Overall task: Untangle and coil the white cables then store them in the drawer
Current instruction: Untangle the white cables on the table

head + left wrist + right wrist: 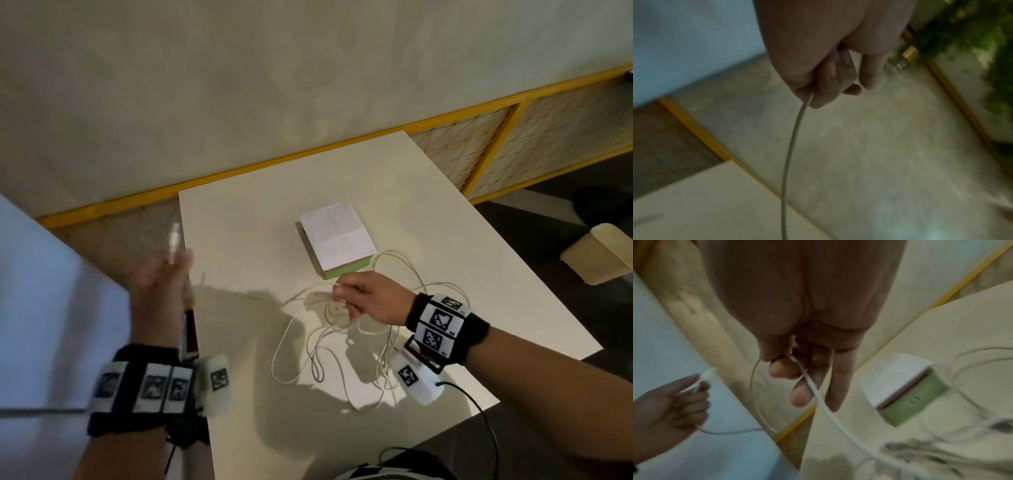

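So a plug end (pixel 175 236) is gripped up high by the left hand (pixel 161 284), probably to draw one strand free. Further right, another strand is pinched by the right hand (pixel 364 299) above the white cables (pixel 342 346) tangled on the surface (pixel 260 192).

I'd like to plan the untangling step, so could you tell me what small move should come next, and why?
Probably draw the left hand further away, feeding its cable end out of the white cables. That hand already grips the plug end, the right hand pinches a strand above the pile, and the loops on the table are crossed.
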A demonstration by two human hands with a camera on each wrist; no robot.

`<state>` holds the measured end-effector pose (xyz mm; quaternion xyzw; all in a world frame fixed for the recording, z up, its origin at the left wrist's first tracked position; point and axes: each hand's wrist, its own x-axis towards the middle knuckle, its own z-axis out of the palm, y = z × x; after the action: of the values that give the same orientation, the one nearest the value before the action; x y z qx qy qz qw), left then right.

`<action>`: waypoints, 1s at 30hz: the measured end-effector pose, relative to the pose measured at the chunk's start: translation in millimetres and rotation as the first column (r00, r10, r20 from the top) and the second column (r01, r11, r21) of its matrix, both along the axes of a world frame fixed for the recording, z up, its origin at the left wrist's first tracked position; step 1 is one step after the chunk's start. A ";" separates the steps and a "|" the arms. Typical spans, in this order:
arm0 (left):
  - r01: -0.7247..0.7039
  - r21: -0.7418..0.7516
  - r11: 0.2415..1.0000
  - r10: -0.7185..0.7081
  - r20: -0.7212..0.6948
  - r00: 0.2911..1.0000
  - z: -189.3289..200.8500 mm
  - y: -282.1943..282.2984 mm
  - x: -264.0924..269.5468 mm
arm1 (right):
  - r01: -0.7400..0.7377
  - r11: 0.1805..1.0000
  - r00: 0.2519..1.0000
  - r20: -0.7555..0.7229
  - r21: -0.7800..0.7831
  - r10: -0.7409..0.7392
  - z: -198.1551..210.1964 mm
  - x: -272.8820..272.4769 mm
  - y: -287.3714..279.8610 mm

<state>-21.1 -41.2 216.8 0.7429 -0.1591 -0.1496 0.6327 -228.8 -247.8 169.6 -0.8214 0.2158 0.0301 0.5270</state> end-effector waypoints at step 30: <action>0.015 -0.339 0.941 -0.174 -0.442 0.880 -12.9 -85.5 -50.6 | 0.067 0.997 0.993 0.096 0.035 -0.070 29.4 35.1 11.8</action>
<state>-71.8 -126.7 203.9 0.5616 -0.0614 -0.3262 0.7579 -193.7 -236.0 199.0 -0.8056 0.2175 -0.0248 0.5505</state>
